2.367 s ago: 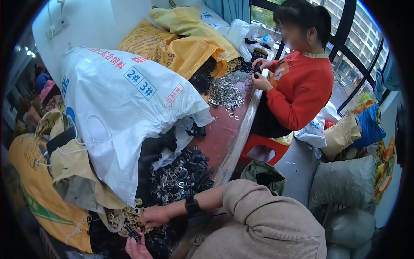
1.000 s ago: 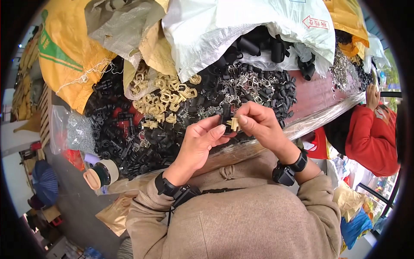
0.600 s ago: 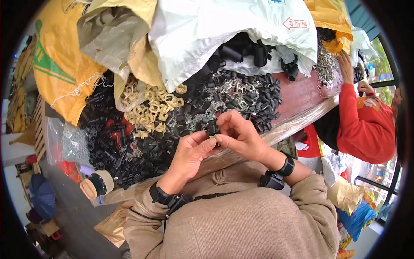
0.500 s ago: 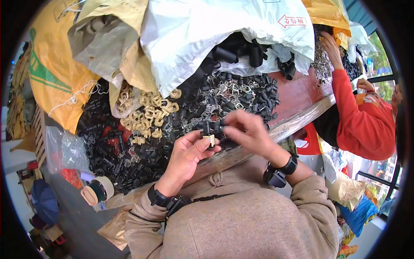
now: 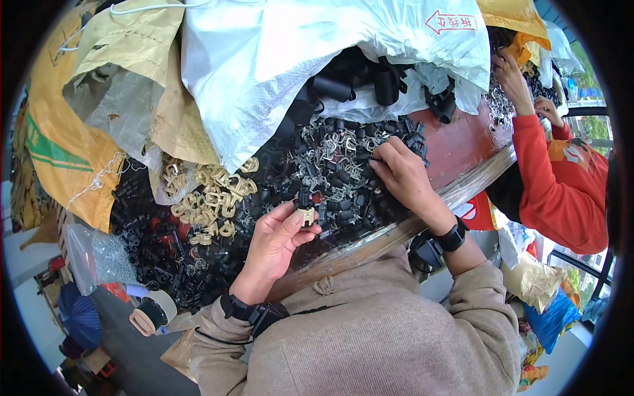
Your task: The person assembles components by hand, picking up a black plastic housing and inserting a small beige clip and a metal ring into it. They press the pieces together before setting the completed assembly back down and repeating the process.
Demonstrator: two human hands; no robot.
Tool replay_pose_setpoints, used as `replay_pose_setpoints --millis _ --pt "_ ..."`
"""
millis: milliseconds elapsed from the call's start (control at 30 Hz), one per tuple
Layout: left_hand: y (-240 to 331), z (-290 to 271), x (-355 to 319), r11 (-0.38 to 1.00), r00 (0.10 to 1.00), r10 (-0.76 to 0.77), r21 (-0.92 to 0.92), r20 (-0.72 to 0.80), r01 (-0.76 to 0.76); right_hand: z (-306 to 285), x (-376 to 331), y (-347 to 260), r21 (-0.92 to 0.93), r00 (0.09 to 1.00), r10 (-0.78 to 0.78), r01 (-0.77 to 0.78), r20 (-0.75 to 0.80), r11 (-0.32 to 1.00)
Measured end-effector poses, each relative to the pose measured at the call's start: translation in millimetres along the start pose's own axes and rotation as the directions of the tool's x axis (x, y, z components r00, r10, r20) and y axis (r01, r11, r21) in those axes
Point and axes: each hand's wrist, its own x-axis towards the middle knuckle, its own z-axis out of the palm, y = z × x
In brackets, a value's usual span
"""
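My left hand [image 5: 276, 243] pinches a small beige clip with a black piece on top [image 5: 305, 211], held just above the heap. My right hand [image 5: 401, 173] reaches forward into the pile of black and grey small parts [image 5: 333, 168], fingertips touching the pieces; whether it grips one is hidden. A cluster of beige clips [image 5: 210, 197] lies left of my left hand. Both wrists wear black watches.
A big white woven sack [image 5: 310, 46] and yellow sacks [image 5: 59, 132] lean over the heap. The red table's edge [image 5: 462, 158] runs at right. A person in a red sleeve [image 5: 561, 185] handles metal parts at upper right. Tape rolls [image 5: 148, 315] lie lower left.
My hands have come apart: the right one left the clip and stretched out into the pile, while the left one stays holding the beige clip. The view has swung slightly.
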Motion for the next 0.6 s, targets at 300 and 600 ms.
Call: replay_pose_setpoints --millis 300,600 --pt "-0.1 7.8 -17.3 0.999 0.998 0.042 -0.016 0.051 -0.041 -10.3 -14.3 -28.8 0.826 0.891 0.346 -0.419 0.294 0.378" --pt "-9.8 18.6 -35.0 0.999 0.994 0.036 0.019 0.103 -0.038 -15.5 -40.6 -75.7 0.86 0.872 0.121 -0.489 0.475 0.147"
